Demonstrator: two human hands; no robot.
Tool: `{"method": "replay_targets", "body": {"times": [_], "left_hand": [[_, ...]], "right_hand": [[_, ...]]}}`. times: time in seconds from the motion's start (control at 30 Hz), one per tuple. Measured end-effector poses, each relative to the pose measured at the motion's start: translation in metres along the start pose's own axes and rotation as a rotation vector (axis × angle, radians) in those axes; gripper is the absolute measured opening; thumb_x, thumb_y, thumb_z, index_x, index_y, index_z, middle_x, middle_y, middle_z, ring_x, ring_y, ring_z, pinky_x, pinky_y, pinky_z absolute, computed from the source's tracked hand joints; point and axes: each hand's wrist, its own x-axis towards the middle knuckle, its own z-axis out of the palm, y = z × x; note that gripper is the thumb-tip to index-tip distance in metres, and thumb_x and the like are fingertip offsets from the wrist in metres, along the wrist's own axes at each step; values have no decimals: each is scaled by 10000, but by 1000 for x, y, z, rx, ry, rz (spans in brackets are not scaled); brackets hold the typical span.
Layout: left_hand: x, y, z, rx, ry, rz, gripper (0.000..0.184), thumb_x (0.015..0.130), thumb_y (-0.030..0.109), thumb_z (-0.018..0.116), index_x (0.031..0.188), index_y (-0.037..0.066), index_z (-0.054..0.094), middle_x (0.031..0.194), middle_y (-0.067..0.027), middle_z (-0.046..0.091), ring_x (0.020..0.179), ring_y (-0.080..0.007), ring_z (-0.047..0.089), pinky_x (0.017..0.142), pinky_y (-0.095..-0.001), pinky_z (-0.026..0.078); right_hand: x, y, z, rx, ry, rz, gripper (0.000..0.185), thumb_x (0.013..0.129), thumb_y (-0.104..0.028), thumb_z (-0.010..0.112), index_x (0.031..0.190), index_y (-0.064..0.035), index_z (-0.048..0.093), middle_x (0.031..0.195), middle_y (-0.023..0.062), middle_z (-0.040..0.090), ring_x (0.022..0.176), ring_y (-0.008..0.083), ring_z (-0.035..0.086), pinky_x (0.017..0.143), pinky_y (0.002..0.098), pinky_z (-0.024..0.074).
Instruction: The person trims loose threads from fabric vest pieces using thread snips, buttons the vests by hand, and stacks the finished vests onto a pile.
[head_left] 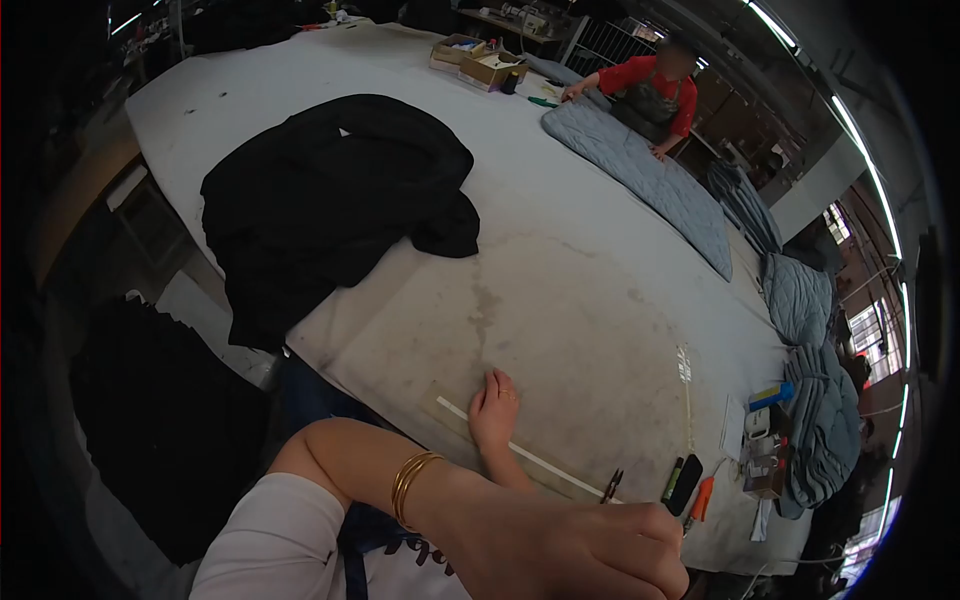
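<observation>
My left hand (590,550) is large and close to the camera, below several gold bangles, with its fingers curled in. Whatever it may hold is hidden. Just above it shows a small dark pointed tool (612,486); I cannot tell whether the hand touches it. Under the left forearm, my right hand (494,410), wearing a ring, rests on the pale tabletop (580,330) with fingers stretched out. It lies beside a long narrow white strip (545,463) running along the near table edge. Farther off, a heap of black fabric (340,190) lies on the table.
More black fabric (170,430) is piled at lower left. An orange-handled tool (700,500), a black block-shaped item (683,485) and a blue-yellow box (770,397) sit at right. A person in red (650,90) handles a grey quilted piece (640,180). Small boxes (490,70) stand behind.
</observation>
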Motion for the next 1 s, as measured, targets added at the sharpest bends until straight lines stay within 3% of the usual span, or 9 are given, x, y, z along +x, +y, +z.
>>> {"method": "replay_targets", "body": {"times": [0.43,0.77,0.83,0.9,1.0], "left_hand": [[-7,9,-21,-171,-101,102,150,813,123,569,938,39,572,949,-92,520,1028,-286,569,887,-464,407],[-11,1,-30,-136,-140,124,148,807,119,572,933,42,571,942,-90,523,1002,-276,576,891,-464,406],[-34,-22,-47,475,-351,-6,141,805,71,606,945,56,621,1026,-106,570,1004,-279,586,903,-442,413],[-60,-54,-93,777,-376,-269,138,815,81,598,951,59,611,1030,-100,572,949,-253,569,909,-408,407],[-120,-90,-199,1151,-323,-652,200,834,158,603,999,46,626,1048,-97,592,1039,-235,553,925,-382,389]], "right_hand": [[2,2,-6,-11,28,-6,319,804,-81,552,1105,20,576,1191,183,546,1124,343,507,952,448,396],[2,-2,-2,24,12,-4,320,812,-79,546,1119,8,573,1195,177,548,1149,343,493,972,460,381],[-3,3,-6,11,2,6,321,812,-78,545,1120,10,573,1194,180,548,1150,345,493,968,460,383],[-1,2,-4,13,5,11,322,813,-77,543,1121,13,573,1194,185,548,1150,348,494,961,460,385],[3,-5,-5,27,-14,5,324,814,-75,541,1123,16,573,1193,191,549,1151,351,494,954,460,388]]}}
